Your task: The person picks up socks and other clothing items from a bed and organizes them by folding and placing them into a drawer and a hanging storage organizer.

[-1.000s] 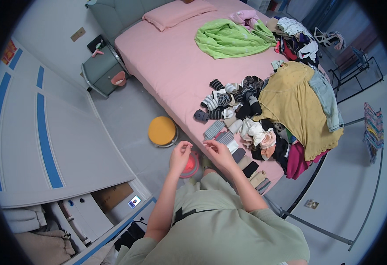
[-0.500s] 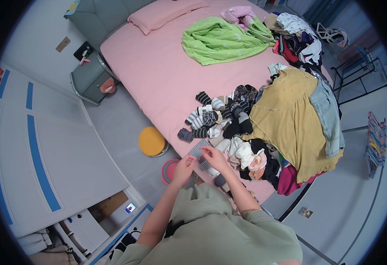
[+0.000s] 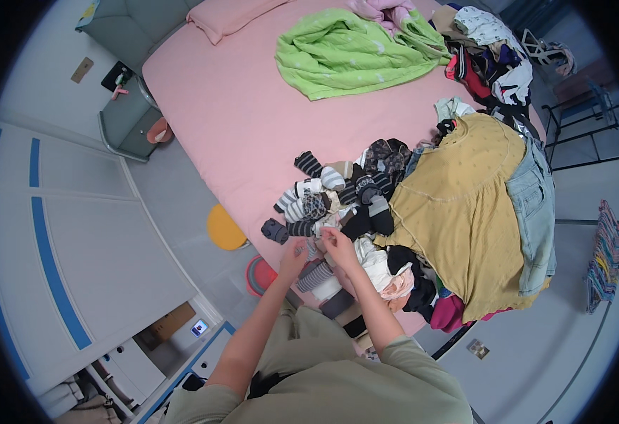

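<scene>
On the near edge of the pink bed (image 3: 210, 120), my left hand (image 3: 295, 257) pinches a small grey striped sock (image 3: 311, 248). Beside it, to the right, my right hand (image 3: 338, 246) has its fingers curled together. Whatever lies between those fingertips is too small to make out. Just beyond both hands is a heap of rolled sock pairs, among them a dark grey pair (image 3: 274, 230) and a black striped pair (image 3: 308, 164). Another grey striped sock (image 3: 314, 275) lies flat below my hands, next to a dark grey folded sock (image 3: 338, 303).
White clothes (image 3: 373, 263) lie right of my right forearm. A yellow dress (image 3: 458, 212) and light blue jeans (image 3: 532, 212) cover the bed's right side. A green blanket (image 3: 352, 53) is farther back. Left of the bed stand a yellow stool (image 3: 226, 227) and a pink basin (image 3: 260, 274).
My view has shifted and I lean closer over the bed. Both hands have moved up toward the sock heap, and the grey striped sock below them is now uncovered.
</scene>
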Action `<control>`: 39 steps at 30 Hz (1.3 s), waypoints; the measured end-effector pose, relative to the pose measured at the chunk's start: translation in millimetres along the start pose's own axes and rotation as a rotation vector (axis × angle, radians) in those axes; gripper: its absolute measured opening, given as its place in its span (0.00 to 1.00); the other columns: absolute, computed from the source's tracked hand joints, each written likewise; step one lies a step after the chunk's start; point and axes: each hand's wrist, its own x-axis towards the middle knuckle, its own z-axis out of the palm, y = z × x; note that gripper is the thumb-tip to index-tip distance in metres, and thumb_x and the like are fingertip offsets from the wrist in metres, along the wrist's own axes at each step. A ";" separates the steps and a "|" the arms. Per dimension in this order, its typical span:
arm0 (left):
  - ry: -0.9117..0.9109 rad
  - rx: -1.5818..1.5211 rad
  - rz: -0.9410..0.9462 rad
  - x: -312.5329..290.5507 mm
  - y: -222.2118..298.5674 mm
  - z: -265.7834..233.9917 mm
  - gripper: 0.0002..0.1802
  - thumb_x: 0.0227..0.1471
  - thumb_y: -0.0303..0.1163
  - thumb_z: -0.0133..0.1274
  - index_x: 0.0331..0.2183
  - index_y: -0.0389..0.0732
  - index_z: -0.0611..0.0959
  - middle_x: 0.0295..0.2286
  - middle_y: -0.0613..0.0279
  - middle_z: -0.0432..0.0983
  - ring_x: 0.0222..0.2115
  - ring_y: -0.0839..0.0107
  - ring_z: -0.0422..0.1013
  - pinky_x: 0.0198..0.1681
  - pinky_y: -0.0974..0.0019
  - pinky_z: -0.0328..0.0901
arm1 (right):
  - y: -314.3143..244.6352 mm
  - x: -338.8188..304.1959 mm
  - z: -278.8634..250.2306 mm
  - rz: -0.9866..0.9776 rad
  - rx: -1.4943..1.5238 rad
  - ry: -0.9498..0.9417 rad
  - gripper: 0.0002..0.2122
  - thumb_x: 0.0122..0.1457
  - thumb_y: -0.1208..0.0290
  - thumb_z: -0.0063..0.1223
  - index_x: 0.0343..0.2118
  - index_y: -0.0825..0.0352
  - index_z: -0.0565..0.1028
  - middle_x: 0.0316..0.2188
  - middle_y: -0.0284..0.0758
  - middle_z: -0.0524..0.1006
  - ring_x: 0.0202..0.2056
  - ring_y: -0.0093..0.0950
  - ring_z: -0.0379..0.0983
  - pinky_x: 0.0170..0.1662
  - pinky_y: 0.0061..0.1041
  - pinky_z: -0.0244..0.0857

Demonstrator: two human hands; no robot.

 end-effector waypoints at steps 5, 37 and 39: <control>0.026 -0.111 -0.183 44.7 17.6 19.0 0.26 0.49 0.25 0.51 0.51 0.40 0.66 0.43 0.54 0.67 0.40 0.71 0.68 0.40 0.70 0.65 | 29.8 36.2 1.0 0.048 0.075 0.085 0.20 0.51 0.67 0.52 0.49 0.60 0.67 0.34 0.38 0.75 0.29 0.32 0.74 0.36 0.28 0.67; 0.019 -0.654 -0.275 -8.0 123.3 -45.3 0.34 0.47 0.30 0.56 0.54 0.44 0.59 0.42 0.60 0.66 0.40 0.69 0.69 0.40 0.63 0.68 | -82.6 -7.1 6.2 -0.186 0.365 -0.038 0.04 0.56 0.75 0.49 0.33 0.63 0.68 0.17 0.19 0.60 0.18 0.08 0.51 0.20 0.12 0.44; 0.019 -0.655 -0.248 -22.3 127.1 -55.9 0.35 0.47 0.29 0.56 0.55 0.44 0.58 0.43 0.60 0.66 0.40 0.70 0.68 0.41 0.65 0.68 | -97.3 -20.0 8.6 -0.159 0.348 -0.105 0.04 0.56 0.75 0.49 0.32 0.63 0.67 0.16 0.18 0.58 0.18 0.08 0.51 0.20 0.12 0.43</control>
